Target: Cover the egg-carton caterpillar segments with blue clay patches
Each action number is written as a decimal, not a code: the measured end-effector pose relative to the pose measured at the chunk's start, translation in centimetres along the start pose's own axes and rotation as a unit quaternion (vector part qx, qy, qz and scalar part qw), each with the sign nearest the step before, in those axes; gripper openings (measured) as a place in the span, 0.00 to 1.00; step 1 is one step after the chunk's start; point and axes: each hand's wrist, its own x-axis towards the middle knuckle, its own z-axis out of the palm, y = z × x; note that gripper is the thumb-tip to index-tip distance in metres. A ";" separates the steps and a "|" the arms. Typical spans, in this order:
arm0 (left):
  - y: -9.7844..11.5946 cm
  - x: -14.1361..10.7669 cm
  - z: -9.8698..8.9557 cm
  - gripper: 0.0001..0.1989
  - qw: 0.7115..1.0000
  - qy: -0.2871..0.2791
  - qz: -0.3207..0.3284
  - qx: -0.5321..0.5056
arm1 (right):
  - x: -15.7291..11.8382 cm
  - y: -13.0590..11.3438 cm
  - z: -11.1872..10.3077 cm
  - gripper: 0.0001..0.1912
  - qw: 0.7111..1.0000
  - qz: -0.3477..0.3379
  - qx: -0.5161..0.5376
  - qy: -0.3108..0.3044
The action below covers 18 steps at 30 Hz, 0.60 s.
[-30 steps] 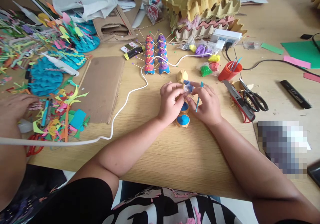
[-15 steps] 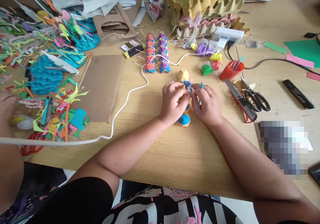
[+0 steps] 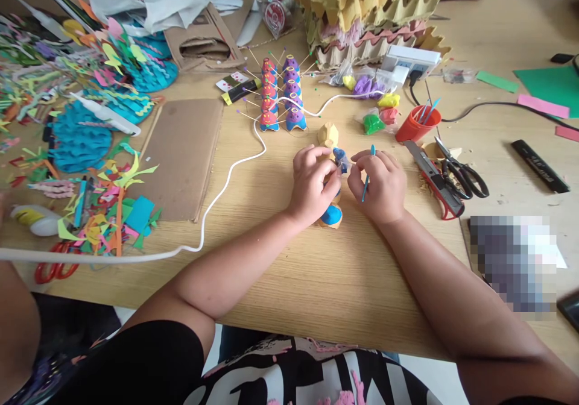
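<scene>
Since the earlier frame, the right hand (image 3: 357,167) has been drawn slightly away from the left hand (image 3: 332,167), and at eight o'clock a co-worker's arm (image 3: 18,326) has been pulled back, so that a glue bottle (image 3: 37,219) is left in full sight. In the head view, the only one given, a packet of blue clay (image 3: 341,159) is held between the two hands; its clear wrap is pinched by the left thumb and forefinger. A blue tool (image 3: 367,176) is gripped in the curled right fingers, and the wrap's edge seems to be caught there too, though this cannot be told for certain. Directly below, toward seven o'clock, a blue-topped cup (image 3: 331,215) is seen, with another mostly hidden by the left hand. At eleven o'clock a yellow cup (image 3: 328,135) is still bare; whether it is joined to the others cannot be told. Farther out that way, a red row (image 3: 269,102) and a purple row (image 3: 295,100) are judged finished, whereas the cups near the hands are judged only partly coloured and without faces.
</scene>
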 end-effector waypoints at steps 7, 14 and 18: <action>-0.5 0.4 -0.3 0.12 0.998 0.012 -0.044 -0.051 | 0.1 0.3 -0.3 0.07 0.994 0.017 0.103 -0.013; -0.7 0.7 -0.5 0.16 0.964 0.002 -0.156 -0.213 | 0.3 2.0 0.7 0.43 0.971 0.055 0.217 -0.089; -0.5 0.7 -0.6 0.16 0.958 -0.014 -0.140 -0.251 | 0.4 2.1 1.0 0.46 0.957 0.030 0.264 -0.120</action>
